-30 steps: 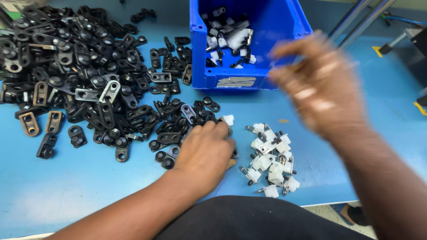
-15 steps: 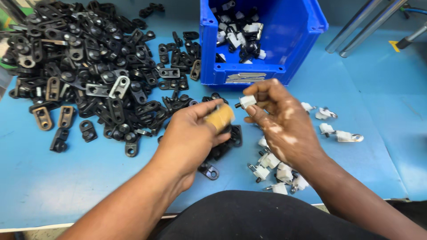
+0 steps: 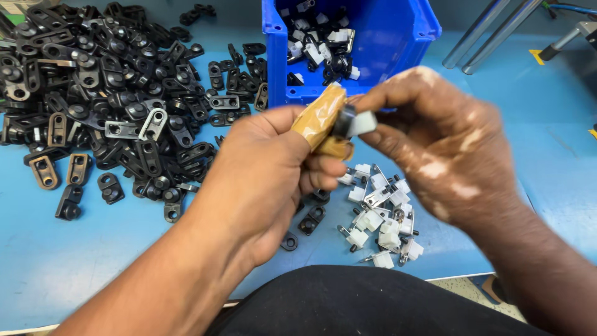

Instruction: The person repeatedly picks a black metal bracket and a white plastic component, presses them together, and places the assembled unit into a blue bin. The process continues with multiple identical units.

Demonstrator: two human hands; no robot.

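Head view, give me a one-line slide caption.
Both hands, left hand and right hand, press a black part onto a white part above the blue table.

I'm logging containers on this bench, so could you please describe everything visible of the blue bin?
The blue bin is an open-topped plastic parts bin with a lowered front lip. It stands upright at the far edge of the blue table, beside the pile of black brackets. Inside lie mixed black-and-white assembled parts. Neither hand touches it.

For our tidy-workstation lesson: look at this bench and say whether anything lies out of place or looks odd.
Mostly orderly: black brackets heaped left, white clips piled near the right hand. A few black brackets lie apart beside the white pile. The left hand's finger wears tan tape.
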